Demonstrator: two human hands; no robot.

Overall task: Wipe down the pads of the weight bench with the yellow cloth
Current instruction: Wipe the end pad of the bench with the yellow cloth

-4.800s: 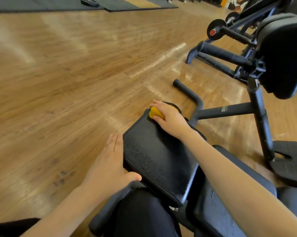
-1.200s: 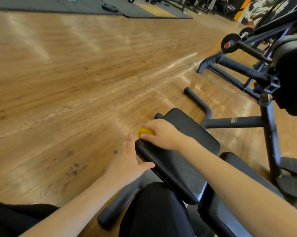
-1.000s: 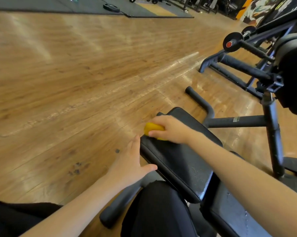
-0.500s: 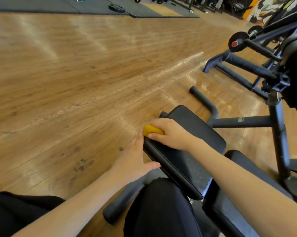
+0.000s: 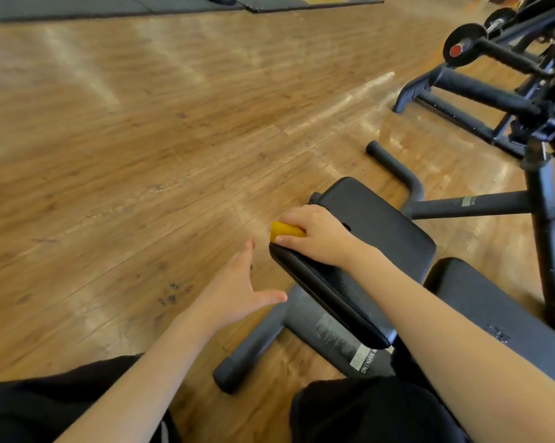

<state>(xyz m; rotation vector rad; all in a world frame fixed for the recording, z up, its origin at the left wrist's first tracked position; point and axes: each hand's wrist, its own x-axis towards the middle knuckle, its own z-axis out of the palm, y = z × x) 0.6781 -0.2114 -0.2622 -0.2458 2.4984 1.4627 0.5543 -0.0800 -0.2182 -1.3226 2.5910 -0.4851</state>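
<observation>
The black seat pad (image 5: pixel 378 228) of the weight bench lies in front of me, tilted, with a second black pad (image 5: pixel 493 314) to its right. My right hand (image 5: pixel 317 238) grips the bunched yellow cloth (image 5: pixel 284 231) and presses it on the seat pad's near left corner. Only a small part of the cloth shows past my fingers. My left hand (image 5: pixel 238 289) hovers with straight fingers just left of the pad's edge, holding nothing and apart from the pad.
The bench's black frame (image 5: pixel 461 206) and floor bar (image 5: pixel 247 350) stand on the wooden floor (image 5: pixel 142 155). Another black machine with a red-capped roller (image 5: pixel 458 49) is at the right back. Dark mats (image 5: pixel 78 8) lie at the far edge. My dark-clad knees are at the bottom.
My left hand has come off the pad's side and now hovers left of it. My right hand keeps the cloth at the pad's left corner. The view has risen slightly.
</observation>
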